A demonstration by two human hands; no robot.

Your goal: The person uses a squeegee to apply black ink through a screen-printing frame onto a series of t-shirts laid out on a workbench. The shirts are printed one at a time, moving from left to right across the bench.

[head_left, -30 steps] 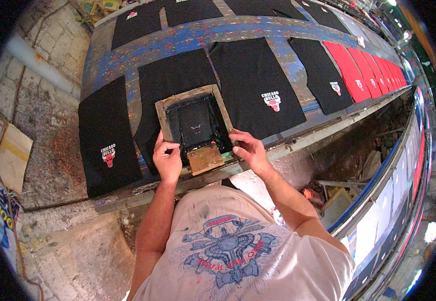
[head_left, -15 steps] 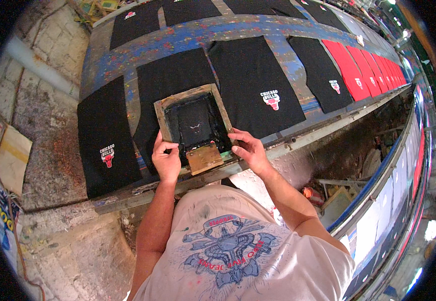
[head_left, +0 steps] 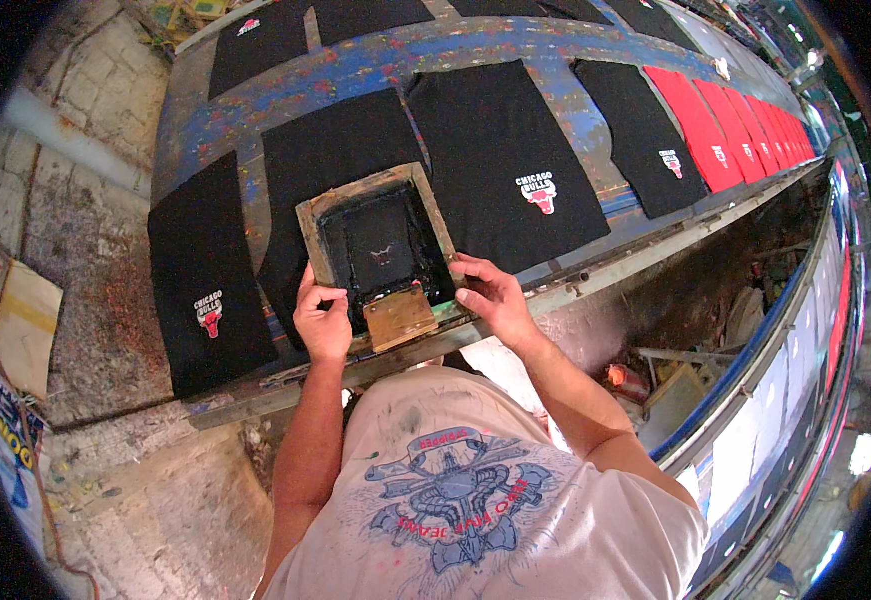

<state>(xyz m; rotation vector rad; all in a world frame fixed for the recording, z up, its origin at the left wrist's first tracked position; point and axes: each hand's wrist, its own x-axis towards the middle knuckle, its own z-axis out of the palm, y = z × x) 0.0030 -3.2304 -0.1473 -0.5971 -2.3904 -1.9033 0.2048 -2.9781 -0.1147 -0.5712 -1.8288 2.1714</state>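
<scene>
A small wooden screen-printing frame [head_left: 441, 212] with a dark mesh lies over a black fabric panel [head_left: 345, 135] at the table's near edge. My left hand [head_left: 321, 322] grips its left side near the front corner, thumb on top. On the opposite side, my right hand [head_left: 495, 300] holds the right edge between thumb and fingers. A flat wooden squeegee [head_left: 400, 320] rests inside the frame at its near end. Faint pale lines of a design show in the mesh. The fabric directly under the frame is hidden.
Black panels with a white-and-red bull print lie left [head_left: 210, 250] and right [head_left: 505, 140]. Red panels [head_left: 695, 130] line up farther right along the paint-spattered table [head_left: 345, 75]. Behind my right arm stands another long table [head_left: 755, 400] with pale and dark pieces.
The whole view has shifted slightly, moving the frame and panels a little left in the picture. Both hands keep their hold on the frame, and the squeegee stays inside it.
</scene>
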